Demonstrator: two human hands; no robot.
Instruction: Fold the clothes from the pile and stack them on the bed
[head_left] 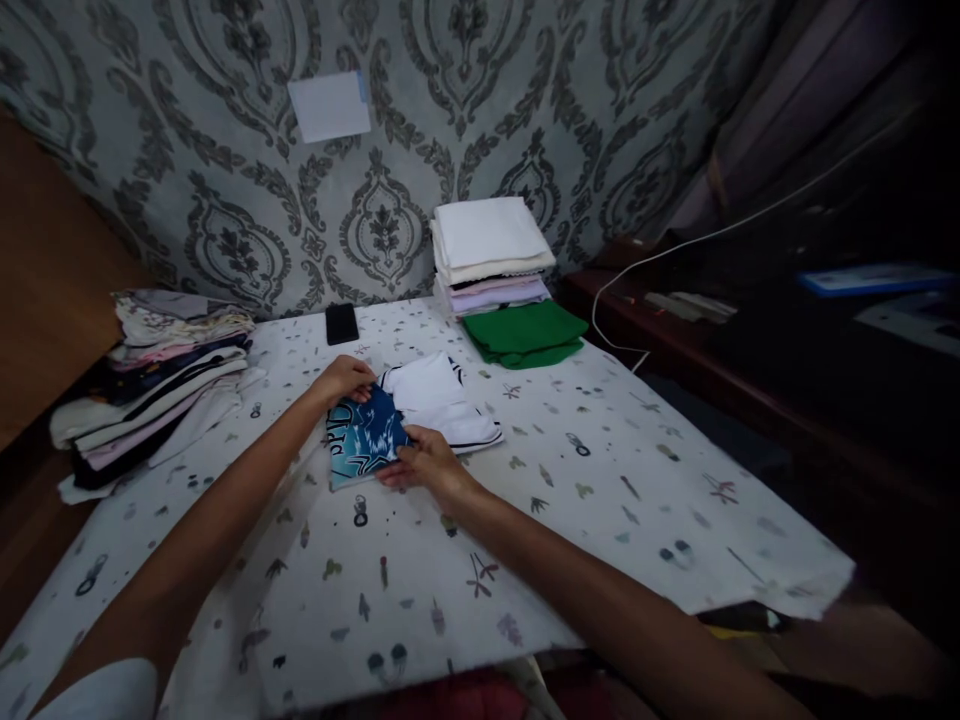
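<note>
A partly folded white shirt (435, 395) with dark striped trim lies near the middle of the cloth-covered table. Its blue and teal printed part (375, 430), with lettering along the left side, is turned over on the left. My left hand (345, 382) pinches the far edge of this print, fingers bent together. At the near right corner of the print, my right hand (433, 466) has its thumb on top and fingers at the edge, gripping the fabric. The undersides of both grips are hidden.
Behind stands a stack of folded white and pastel clothes (491, 240), with a folded green cloth (525, 333) before it. A pile of folded clothes (165, 390) sits at left. A black phone (342, 324) lies near the wall. A white cable (675, 250) hangs at right.
</note>
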